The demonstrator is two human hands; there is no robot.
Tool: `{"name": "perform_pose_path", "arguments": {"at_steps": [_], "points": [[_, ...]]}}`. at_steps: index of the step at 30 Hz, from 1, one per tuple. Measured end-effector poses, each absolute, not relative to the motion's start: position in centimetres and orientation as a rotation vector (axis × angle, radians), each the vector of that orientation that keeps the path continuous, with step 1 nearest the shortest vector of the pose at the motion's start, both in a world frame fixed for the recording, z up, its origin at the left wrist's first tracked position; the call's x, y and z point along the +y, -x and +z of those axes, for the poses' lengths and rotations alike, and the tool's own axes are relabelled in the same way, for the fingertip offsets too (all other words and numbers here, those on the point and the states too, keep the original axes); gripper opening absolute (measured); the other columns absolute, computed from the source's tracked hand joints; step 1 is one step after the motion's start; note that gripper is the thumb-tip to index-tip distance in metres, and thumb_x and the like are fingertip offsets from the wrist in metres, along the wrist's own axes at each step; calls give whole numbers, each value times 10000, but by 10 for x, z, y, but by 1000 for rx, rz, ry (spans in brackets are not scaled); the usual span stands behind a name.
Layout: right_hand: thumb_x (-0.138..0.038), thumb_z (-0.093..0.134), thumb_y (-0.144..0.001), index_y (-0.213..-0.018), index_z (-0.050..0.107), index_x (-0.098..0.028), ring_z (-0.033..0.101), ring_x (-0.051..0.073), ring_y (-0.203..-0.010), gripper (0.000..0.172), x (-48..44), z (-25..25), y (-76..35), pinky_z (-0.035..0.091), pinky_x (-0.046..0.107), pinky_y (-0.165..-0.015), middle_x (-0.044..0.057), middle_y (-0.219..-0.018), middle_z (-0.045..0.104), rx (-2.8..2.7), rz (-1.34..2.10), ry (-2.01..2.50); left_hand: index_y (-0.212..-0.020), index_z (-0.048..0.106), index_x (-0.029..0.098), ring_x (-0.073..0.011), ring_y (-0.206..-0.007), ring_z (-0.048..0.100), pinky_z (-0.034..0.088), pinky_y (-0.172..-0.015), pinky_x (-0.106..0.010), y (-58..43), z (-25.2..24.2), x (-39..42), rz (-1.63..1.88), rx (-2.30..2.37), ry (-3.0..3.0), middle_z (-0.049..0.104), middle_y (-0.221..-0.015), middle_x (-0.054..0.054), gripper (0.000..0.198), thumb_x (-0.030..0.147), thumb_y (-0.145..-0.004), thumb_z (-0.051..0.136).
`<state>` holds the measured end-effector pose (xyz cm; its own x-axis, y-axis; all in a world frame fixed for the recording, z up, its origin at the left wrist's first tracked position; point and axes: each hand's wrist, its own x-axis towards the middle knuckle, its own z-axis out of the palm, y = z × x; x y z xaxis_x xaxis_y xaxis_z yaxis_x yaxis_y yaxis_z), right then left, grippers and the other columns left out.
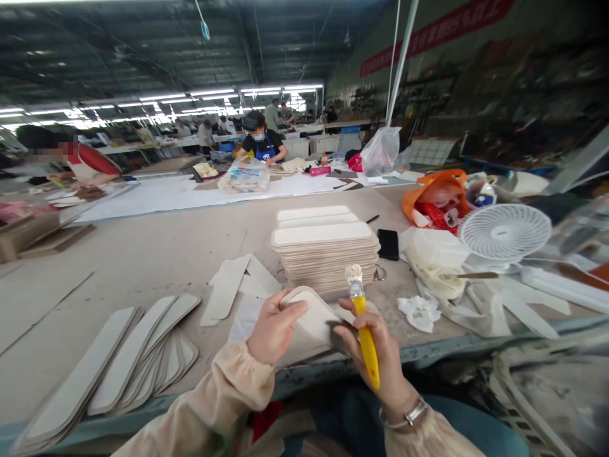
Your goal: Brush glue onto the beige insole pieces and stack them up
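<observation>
My left hand (272, 327) is closed on a folded beige insole-shaped piece (311, 317), thumb on top of it, near the table's front edge. My right hand (378, 355) grips a yellow-handled brush (364, 327), bristles pointing up, and its fingers also pinch the same beige piece from the right. Just behind my hands stands a tall stack of beige pieces (326, 254). Several long beige pieces (118, 362) lie fanned out on the table to my left.
A black phone (388, 244), a white desk fan (505, 233), an orange bag (435, 197) and crumpled white plastic (435, 260) sit at the right. A worker in a blue apron (261, 145) sits across the table; another person (71, 158) is at the far left.
</observation>
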<state>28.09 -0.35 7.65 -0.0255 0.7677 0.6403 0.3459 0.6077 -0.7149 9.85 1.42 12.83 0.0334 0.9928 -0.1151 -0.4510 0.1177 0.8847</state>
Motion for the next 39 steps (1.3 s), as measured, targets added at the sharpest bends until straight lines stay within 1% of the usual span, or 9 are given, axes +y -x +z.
{"name": "perform_pose_path", "arguments": {"at_steps": [2, 4, 7, 13, 18, 23, 27, 34, 39], "points": [[-204, 661, -830, -928, 420, -279, 660, 208, -920, 270, -2, 85, -280, 517, 364, -793, 43, -1031, 671, -1512, 535, 949, -859, 668, 151, -139, -693, 588, 445, -672, -257, -112, 138, 16, 1272, 877, -829, 674, -763, -4, 281, 254, -631, 796], [-239, 676, -818, -909, 418, -275, 654, 189, -784, 276, 1, 94, -278, 521, 336, -717, 24, -916, 656, -1373, 636, 931, -892, 656, 160, -136, -725, 586, 437, -678, -239, -126, 147, 19, 1278, 874, -891, 670, -781, -2, 292, 227, -640, 787], [-285, 700, -793, -894, 417, -274, 609, 169, -684, 301, 6, 107, -278, 509, 314, -637, 12, -870, 614, -1205, 726, 896, -939, 612, 181, -141, -764, 588, 443, -712, -239, -145, 159, 20, 1340, 862, -945, 661, -809, 0, 335, 199, -645, 772], [-319, 686, -800, -901, 403, -270, 610, 163, -742, 304, 5, 117, -290, 513, 302, -693, -9, -855, 589, -1003, 752, 852, -924, 544, 209, -150, -781, 592, 466, -733, -261, -175, 165, 8, 1451, 813, -909, 628, -813, 13, 309, 230, -677, 728], [-338, 686, -795, -894, 408, -271, 597, 160, -713, 302, -1, 111, -302, 500, 293, -662, -22, -826, 578, -962, 800, 875, -957, 549, 205, -192, -888, 619, 470, -783, -284, -192, 154, 3, 1427, 854, -937, 660, -880, -11, 254, 256, -740, 671], [-331, 683, -794, -903, 410, -274, 587, 156, -702, 298, -2, 109, -310, 484, 280, -637, -35, -794, 556, -953, 817, 870, -1001, 557, 200, -209, -971, 613, 470, -815, -280, -202, 150, 2, 1416, 886, -999, 673, -967, -32, 249, 267, -777, 642], [-343, 674, -802, -902, 410, -267, 575, 150, -710, 292, -4, 110, -315, 476, 275, -652, -34, -807, 549, -964, 826, 849, -1013, 567, 208, -199, -965, 611, 463, -828, -276, -205, 149, 1, 1416, 897, -1047, 675, -980, -24, 230, 273, -802, 632], [-311, 679, -814, -913, 407, -259, 499, 122, -642, 294, -10, 110, -318, 436, 246, -613, -45, -779, 524, -975, 875, 811, -986, 585, 197, -196, -977, 611, 460, -867, -295, -207, 149, -4, 1415, 857, -1012, 674, -975, -25, 194, 244, -804, 632], [-279, 673, -827, -914, 402, -263, 498, 115, -658, 285, -12, 109, -315, 431, 237, -629, -48, -778, 520, -970, 916, 766, -971, 613, 185, -196, -956, 626, 473, -842, -296, -207, 153, -8, 1434, 838, -966, 688, -966, -34, 200, 252, -786, 649]]}}
